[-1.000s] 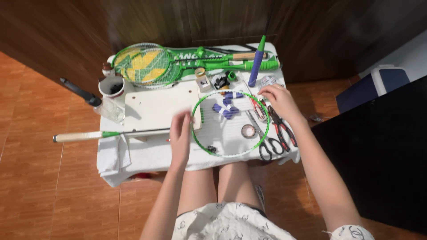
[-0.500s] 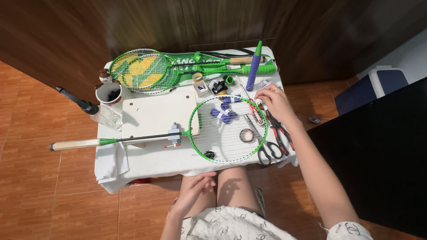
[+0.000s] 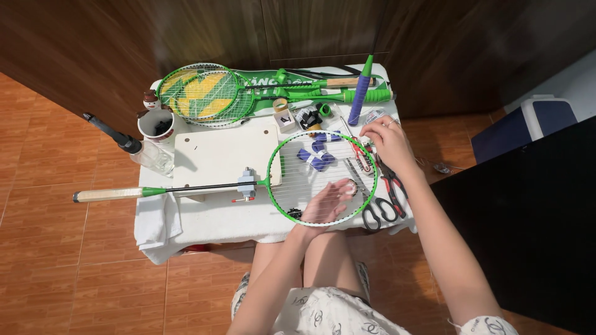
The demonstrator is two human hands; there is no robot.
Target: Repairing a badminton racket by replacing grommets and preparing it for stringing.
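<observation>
The racket head (image 3: 323,177) lies under the left hand (image 3: 326,203); scissors (image 3: 385,198) sit below the right hand (image 3: 388,139).

Left hand (image 3: 328,203) raised from lap since half a second ago; now flat on strings at 6 o'clock of green racket head (image 3: 277,188). Right hand (image 3: 386,140) shifted slightly toward 12 o'clock along the rim.

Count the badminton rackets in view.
2 clearly. One green racket lies at the table's front, left hand on its strings. One yellow-strung racket lies at the back; more handles beside it may belong to others.
</observation>
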